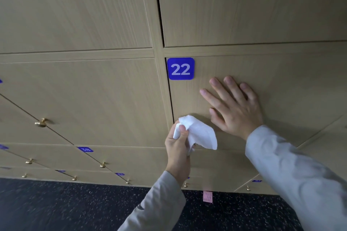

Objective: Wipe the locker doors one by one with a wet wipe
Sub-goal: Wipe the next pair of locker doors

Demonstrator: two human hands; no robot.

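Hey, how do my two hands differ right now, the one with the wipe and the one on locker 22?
The left hand is curled, its fingers pinching a bunched white wet wipe; the right hand lies flat with spread, straight fingers and holds nothing. The right hand presses on the door of locker 22, higher up; the left hand sits lower, near that door's bottom left corner. Both wear pale grey sleeves.

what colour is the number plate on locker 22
Blue with white digits, seen best in the head view: the number plate sits at the door's top left corner.
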